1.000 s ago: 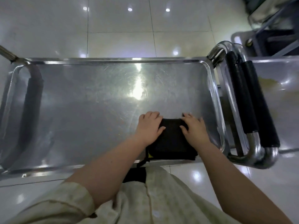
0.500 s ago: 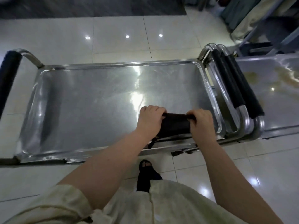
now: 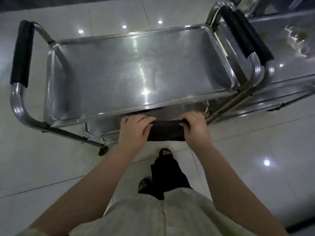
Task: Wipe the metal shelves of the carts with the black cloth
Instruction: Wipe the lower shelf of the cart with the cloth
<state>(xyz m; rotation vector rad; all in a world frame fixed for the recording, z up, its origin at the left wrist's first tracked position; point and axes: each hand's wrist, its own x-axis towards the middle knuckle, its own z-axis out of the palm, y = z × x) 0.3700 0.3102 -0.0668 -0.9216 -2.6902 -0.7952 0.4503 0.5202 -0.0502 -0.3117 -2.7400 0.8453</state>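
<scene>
**Two hands held a folded cloth (image 3: 165, 133) before a steel cart (image 3: 51, 126)**

Seen from above, the person's left hand (image 3: 134, 132) and right hand (image 3: 196, 128) each gripped one end of the black cloth, fingers curled over its top edge. The cloth was stretched flat between them as a short, folded band. It was held off the top shelf (image 3: 119, 77), just in front of that shelf's near rim. From this angle it lay over the edge of the lower shelf (image 3: 100, 129) and the floor (image 3: 51, 167). Whether it touched the lower shelf could not be told.

The top shelf was a bare, shiny tray with raised rims. A black grip (image 3: 21, 53) covered the cart's left handle. A second cart (image 3: 281, 77) stood close against the right side, and its shelf showed a yellowish smear (image 3: 301, 34). A sandalled foot (image 3: 164, 153) stood on the pale tiles beneath the hands.
</scene>
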